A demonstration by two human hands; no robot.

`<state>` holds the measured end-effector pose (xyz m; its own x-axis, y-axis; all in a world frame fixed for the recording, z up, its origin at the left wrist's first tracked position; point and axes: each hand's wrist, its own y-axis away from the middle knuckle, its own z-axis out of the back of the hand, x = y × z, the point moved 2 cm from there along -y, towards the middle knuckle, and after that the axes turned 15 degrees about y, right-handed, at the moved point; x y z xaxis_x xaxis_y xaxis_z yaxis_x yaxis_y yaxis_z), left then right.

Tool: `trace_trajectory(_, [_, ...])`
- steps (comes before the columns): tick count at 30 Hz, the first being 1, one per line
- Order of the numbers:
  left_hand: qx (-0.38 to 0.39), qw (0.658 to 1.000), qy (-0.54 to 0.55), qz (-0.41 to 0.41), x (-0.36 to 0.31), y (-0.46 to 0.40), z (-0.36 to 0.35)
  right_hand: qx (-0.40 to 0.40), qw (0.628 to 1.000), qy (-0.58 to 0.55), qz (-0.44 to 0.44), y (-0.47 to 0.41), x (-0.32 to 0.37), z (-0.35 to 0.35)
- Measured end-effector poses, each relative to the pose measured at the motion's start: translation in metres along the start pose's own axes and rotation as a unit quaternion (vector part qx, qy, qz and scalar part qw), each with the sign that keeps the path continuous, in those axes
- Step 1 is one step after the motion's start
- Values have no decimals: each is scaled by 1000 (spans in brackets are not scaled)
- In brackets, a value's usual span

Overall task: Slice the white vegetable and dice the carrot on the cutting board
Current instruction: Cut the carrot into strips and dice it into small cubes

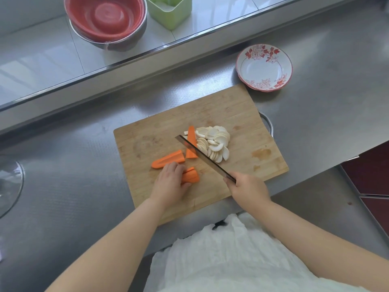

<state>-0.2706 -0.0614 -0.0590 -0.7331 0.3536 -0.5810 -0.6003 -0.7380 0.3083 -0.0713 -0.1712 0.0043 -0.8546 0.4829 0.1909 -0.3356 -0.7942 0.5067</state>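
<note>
Orange carrot piece (190, 176): firm, rigid, apt to roll; left hand (170, 182) grips it near the cutting board's (147, 142) front edge
Right hand (248, 189): clenched round knife (202, 155) handle; blade raised
Other carrot pieces (168, 161): mid-board
White slices (214, 144): light, slippery; heaped beside blade, crowding it
Patterned bowl (264, 67): beyond far right corner

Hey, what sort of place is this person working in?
Most likely a kitchen: a steel counter with a wooden cutting board of carrot pieces and white slices, a knife in the right hand, and stacked bowls.
</note>
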Motion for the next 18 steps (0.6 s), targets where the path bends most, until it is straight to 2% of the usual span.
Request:
trace_trajectory(3, [-50,994,55,83,-7,9,-11,16,1000,2,-3,-4,-1,3])
trace_trajectory(8, [-116,965,116,205,-18,20,-26,32,999,15,0,-10,-3,8])
trace_trajectory(12, [-146,950,135,240,-22,22,-32,40,997,63,18,-13,-8,12])
trace_trajectory(18, [-163,948,114,249,-25,23,-34,66,986,144,49,-17,-13,15])
